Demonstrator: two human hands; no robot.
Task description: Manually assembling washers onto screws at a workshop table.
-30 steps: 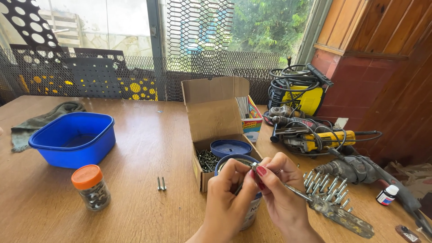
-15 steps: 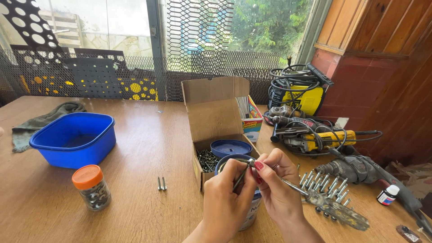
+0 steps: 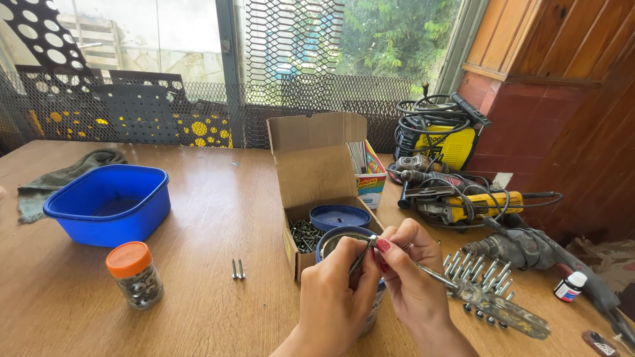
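Note:
My left hand (image 3: 337, 291) and my right hand (image 3: 411, 274) meet over a round blue-rimmed can (image 3: 333, 243) at the near edge of the wooden table (image 3: 211, 211). Both pinch a thin dark screw (image 3: 362, 256) between their fingertips, just above the can's mouth. Behind the can stands an open cardboard box (image 3: 316, 173) with dark screws (image 3: 304, 233) in it and a blue lid (image 3: 340, 217) lying on top.
A blue plastic tub (image 3: 109, 203) and a jar with an orange cap (image 3: 134, 275) stand at the left; a green rag (image 3: 59, 180) lies behind them. Two loose screws (image 3: 238, 269) lie mid-table. A metal spiked piece (image 3: 486, 291), power tools (image 3: 463, 201), cables and a small bottle (image 3: 569, 286) crowd the right.
Both hands have stayed over the can and shifted only slightly, the fingertips working the thin screw between them.

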